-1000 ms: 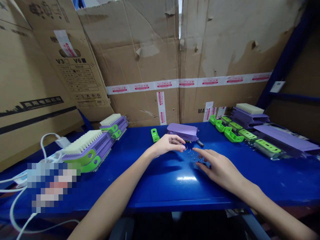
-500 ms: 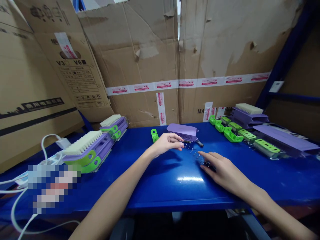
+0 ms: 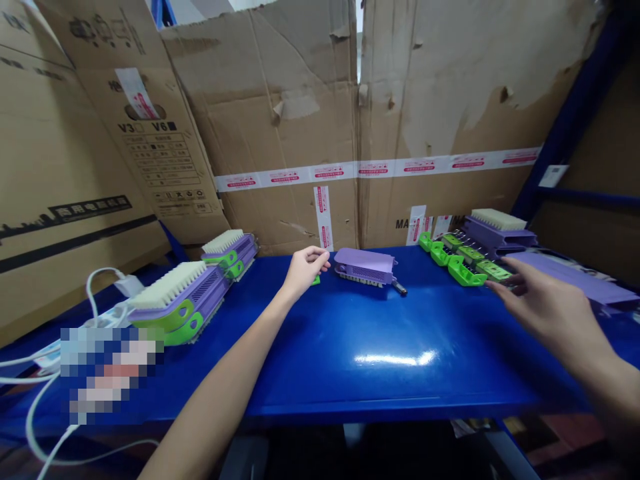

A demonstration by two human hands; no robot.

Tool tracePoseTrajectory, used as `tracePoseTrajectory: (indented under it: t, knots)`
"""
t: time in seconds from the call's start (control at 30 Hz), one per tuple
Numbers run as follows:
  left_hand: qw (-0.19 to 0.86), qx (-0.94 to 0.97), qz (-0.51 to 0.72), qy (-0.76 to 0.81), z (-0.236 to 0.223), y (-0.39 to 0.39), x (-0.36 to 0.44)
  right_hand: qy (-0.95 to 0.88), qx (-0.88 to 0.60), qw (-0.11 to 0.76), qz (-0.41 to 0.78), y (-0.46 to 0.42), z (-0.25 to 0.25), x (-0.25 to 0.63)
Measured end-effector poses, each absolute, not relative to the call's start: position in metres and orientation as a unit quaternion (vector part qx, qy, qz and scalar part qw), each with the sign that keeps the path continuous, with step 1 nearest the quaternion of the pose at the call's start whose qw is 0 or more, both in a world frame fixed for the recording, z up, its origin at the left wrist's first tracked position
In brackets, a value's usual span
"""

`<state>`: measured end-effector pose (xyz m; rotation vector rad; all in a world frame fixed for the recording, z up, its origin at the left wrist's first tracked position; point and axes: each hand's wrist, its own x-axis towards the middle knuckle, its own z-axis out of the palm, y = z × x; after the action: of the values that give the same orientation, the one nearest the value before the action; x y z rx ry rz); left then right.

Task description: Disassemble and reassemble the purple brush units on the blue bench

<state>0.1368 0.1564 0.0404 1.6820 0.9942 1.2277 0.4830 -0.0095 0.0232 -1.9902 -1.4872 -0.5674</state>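
My left hand (image 3: 305, 272) is closed, with thumb and fingertips drawn together. Whatever it may pinch is too small or hidden to make out. Just below it, part of a bright green clip (image 3: 316, 281) shows on the table. To its right lies a purple brush body (image 3: 365, 265), with a short dark metal pin sticking out at its right end. My right hand (image 3: 555, 307) hovers at the row of clear pieces with green tops (image 3: 493, 269). Its thumb and forefinger are apart, and nothing is visible between them. The hand hides the near end of that row.
Purple brushes with cream bristles (image 3: 173, 285) stand stacked on the left, beside white cables (image 3: 37, 400). Green curved caps (image 3: 465, 273) line up at right, before more purple bodies (image 3: 580, 277) and a cream-bristled brush (image 3: 497, 219). Cardboard (image 3: 280, 120) walls the blue table (image 3: 320, 373).
My hands have moved apart: the left a little left and up, the right far right to the green-topped row. The thin shiny wire pieces between them are no longer visible there.
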Motion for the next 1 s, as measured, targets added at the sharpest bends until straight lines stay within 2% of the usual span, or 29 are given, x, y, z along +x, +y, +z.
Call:
tracePoseTrajectory:
  t: [0.17,0.33,0.53,1.0]
  knots:
    - [0.389,0.687,0.472,0.393,0.037,0.156,0.137,-0.516,-0.808,0.189,-0.215,-0.004,0.027,0.509]
    - [0.382,0.698,0.461,0.393,0.036,0.154,0.138,-0.507,-0.832,0.127,-0.185,0.001,0.031,0.517]
    - [0.381,0.7,0.46,0.391,0.036,0.154,0.138,-0.525,-0.827,0.114,-0.164,0.004,0.026,0.521]
    - [0.366,0.709,0.458,0.392,0.036,0.156,0.137,-0.544,-0.807,0.087,-0.214,0.003,0.022,0.511]
